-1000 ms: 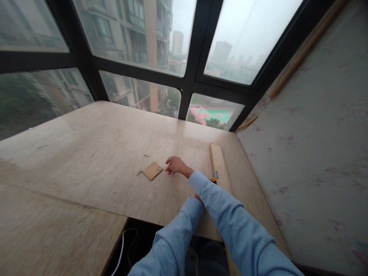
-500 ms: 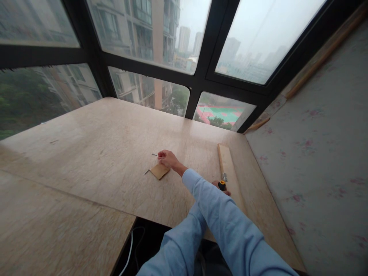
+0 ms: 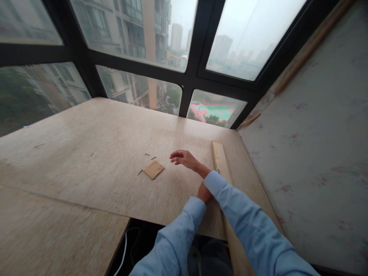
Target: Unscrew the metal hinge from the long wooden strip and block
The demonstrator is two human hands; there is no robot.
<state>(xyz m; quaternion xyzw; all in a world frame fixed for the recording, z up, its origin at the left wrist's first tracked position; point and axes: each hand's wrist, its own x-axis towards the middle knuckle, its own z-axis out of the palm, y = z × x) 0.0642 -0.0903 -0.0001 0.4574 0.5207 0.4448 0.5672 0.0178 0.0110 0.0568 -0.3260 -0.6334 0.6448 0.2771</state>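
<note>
My right hand [image 3: 184, 158] hovers just above the pale wooden tabletop [image 3: 86, 153], fingers loosely stretched and holding nothing. It is a short way right of a small square wooden piece [image 3: 153, 169]. Two thin nails [image 3: 150, 156] lie just beyond the square and a third nail [image 3: 139, 172] lies at its left corner. My left hand [image 3: 204, 193] rests on the tabletop beside the long wooden strip [image 3: 219, 159]. It is crossed under my right sleeve, so its fingers are hidden.
Dark-framed windows [image 3: 189, 82] run along the far side of the table. A pale flowered panel [image 3: 310, 153] closes off the right side. A white cable [image 3: 122, 249] hangs in the dark gap at the table's near edge.
My right hand went up to the nails beyond the square, then drew back to the right and opened. A second nail now lies there. The yellow-ended tool by my left hand is now hidden.
</note>
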